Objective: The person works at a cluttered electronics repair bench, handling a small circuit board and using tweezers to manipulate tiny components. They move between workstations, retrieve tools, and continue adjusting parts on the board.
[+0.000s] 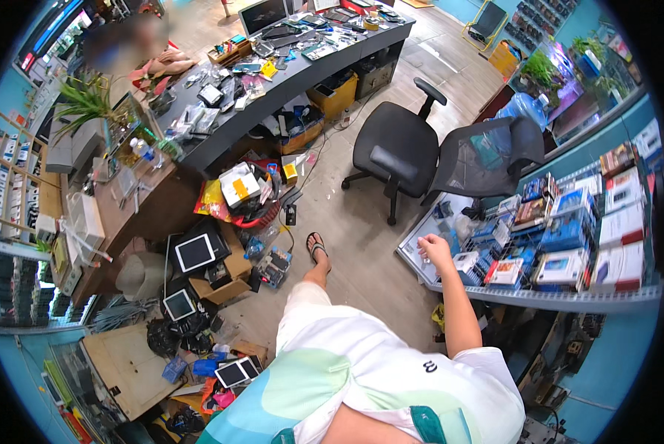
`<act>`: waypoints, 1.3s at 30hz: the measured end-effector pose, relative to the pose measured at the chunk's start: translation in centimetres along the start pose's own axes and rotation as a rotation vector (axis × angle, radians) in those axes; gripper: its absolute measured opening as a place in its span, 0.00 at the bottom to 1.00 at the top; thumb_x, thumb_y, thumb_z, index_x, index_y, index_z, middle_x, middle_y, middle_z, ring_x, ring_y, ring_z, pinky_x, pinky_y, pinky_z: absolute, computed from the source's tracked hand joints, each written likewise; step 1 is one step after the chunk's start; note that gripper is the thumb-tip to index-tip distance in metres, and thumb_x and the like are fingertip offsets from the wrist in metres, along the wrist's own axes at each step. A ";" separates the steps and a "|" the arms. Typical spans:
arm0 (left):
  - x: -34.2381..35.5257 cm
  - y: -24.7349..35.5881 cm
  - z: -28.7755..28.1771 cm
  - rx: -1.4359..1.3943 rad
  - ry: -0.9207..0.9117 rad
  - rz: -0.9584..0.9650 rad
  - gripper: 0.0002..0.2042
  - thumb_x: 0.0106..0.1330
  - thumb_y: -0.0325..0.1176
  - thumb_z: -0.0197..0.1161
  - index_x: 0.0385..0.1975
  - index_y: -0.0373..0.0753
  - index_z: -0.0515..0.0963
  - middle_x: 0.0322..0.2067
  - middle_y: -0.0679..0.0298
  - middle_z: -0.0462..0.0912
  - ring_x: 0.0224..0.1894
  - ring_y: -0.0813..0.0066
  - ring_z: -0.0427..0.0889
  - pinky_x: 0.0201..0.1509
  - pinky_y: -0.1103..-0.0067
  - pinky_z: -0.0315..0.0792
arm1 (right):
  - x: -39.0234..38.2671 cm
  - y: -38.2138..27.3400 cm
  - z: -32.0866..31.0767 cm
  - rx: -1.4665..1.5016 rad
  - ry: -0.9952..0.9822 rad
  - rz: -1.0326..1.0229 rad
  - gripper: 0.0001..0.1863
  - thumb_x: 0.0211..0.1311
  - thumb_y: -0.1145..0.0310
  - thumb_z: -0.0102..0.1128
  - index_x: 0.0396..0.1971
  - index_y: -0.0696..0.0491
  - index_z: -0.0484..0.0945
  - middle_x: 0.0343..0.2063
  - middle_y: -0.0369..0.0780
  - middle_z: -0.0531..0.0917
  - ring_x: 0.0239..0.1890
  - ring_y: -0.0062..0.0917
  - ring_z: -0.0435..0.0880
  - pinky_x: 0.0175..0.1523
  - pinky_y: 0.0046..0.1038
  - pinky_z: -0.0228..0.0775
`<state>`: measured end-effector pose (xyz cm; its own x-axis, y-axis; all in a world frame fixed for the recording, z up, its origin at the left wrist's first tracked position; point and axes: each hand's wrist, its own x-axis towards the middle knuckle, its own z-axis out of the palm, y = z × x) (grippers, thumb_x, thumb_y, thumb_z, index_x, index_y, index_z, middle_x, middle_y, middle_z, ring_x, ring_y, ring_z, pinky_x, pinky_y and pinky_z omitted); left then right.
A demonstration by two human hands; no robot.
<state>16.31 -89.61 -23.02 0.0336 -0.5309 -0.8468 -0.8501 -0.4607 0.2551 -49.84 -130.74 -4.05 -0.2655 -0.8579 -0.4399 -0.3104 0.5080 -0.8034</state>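
Observation:
My right hand hangs over the near-left edge of a metal shelf rack, its fingers curled closed. Something small and pale may be between them, but it is too small to name. Boxed goods stand close by on the rack, among them a white and red box and a blue box. My left hand is out of sight; only my shirt and one sandalled foot show on that side.
A black office chair stands ahead. Beyond it runs a long grey desk strewn with phones and parts, where another person sits. To the left are a red basket, a cardboard box and tablets on the floor.

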 end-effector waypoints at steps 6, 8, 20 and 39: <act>13.6 12.5 -16.4 -0.273 0.040 0.020 0.22 0.80 0.52 0.56 0.51 0.38 0.85 0.37 0.63 0.89 0.38 0.64 0.87 0.45 0.67 0.80 | 9.6 -5.5 4.5 0.156 -0.057 0.319 0.14 0.75 0.60 0.68 0.34 0.55 0.83 0.31 0.39 0.89 0.29 0.24 0.87 0.32 0.30 0.80; 17.1 19.4 -25.4 -0.528 0.112 0.036 0.22 0.81 0.52 0.54 0.50 0.38 0.85 0.37 0.65 0.88 0.36 0.65 0.86 0.44 0.67 0.80 | 12.0 -7.5 5.4 0.152 -0.074 0.363 0.13 0.75 0.61 0.68 0.34 0.55 0.83 0.32 0.39 0.89 0.29 0.24 0.87 0.31 0.30 0.80; 22.3 37.0 -50.3 -1.254 0.543 0.008 0.18 0.82 0.45 0.62 0.60 0.39 0.82 0.41 0.67 0.87 0.40 0.81 0.83 0.43 0.80 0.76 | 47.4 -30.1 6.8 -0.011 -0.201 0.125 0.10 0.75 0.63 0.66 0.35 0.53 0.84 0.30 0.36 0.88 0.30 0.20 0.86 0.33 0.27 0.80; 21.5 55.7 -51.3 -1.195 0.382 -0.638 0.16 0.79 0.42 0.64 0.53 0.36 0.83 0.35 0.65 0.86 0.36 0.80 0.82 0.38 0.79 0.75 | 100.6 -57.5 18.4 -1.015 0.086 -0.695 0.09 0.66 0.66 0.63 0.40 0.52 0.86 0.40 0.48 0.91 0.42 0.47 0.91 0.48 0.50 0.82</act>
<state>-3.34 -163.13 -3.09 0.5411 -0.0726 -0.8378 0.3129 -0.9074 0.2807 -41.91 -247.62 -9.48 0.1915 -0.9814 0.0147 -0.9678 -0.1913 -0.1637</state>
